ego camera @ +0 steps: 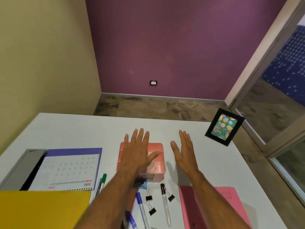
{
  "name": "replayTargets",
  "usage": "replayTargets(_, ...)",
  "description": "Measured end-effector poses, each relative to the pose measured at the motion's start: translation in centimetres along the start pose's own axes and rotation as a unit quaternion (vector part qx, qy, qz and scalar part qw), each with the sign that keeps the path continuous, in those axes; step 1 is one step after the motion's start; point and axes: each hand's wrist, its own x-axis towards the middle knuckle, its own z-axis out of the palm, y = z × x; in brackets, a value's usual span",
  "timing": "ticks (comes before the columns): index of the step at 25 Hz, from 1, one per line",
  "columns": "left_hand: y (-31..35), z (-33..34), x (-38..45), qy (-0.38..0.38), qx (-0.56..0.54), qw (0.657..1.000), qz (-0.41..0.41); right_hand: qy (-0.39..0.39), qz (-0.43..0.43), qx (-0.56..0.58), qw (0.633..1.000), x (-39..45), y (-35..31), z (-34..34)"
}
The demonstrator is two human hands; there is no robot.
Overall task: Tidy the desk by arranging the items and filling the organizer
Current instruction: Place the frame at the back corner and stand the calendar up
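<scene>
- My left hand point(138, 149) is flat with straight fingers above the pink organizer point(156, 164), holding nothing; my right hand point(184, 151) is flat too, just beside the organizer on the white desk point(82, 129). I cannot tell if the left palm really touches the box.
- The organizer stands in the middle of the desk. The pens point(165, 204) and the binder clips point(149, 197) lie loose in front of it, not yet inside.
- I think my forearms are the risk: they pass low over these small items, so pulling back could sweep a clip or roll a pen to the edge.
- The picture frame point(224, 127) stands at the far right corner; a wide reach could knock it off.
- My left arm hides the organizer's left compartments and a dark, blurred thing under the wrist; I cannot name it.
- The yellow folder point(41, 210) and the pink folder point(231, 205) are cut off at the bottom edge.
</scene>
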Motion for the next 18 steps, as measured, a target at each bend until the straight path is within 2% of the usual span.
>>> replayTargets(3,-5.3,-1.1,-2.2,0.022,-0.010,0.998,-0.057,-0.027,-0.027,0.003,0.999,-0.8,-4.9,3.2)
replayTargets(8,-13.3,-2.4,-5.9,0.008,0.002,0.990,-0.141,-0.085,-0.080,0.009,0.993,-2.4,-12.0,9.0)
replayTargets(12,-18.1,-2.1,-8.6,0.006,-0.047,0.978,-0.202,-0.133,-0.103,0.038,0.985,-4.2,-15.9,13.5)
replayTargets(15,-20.8,-1.3,-9.8,0.003,-0.124,0.960,-0.251,-0.187,-0.070,0.068,0.978,-5.3,-17.6,16.9)
replayTargets(18,-23.0,0.1,-10.1,0.024,-0.223,0.923,-0.314,-0.221,-0.010,0.099,0.970,-5.8,-18.9,19.7)
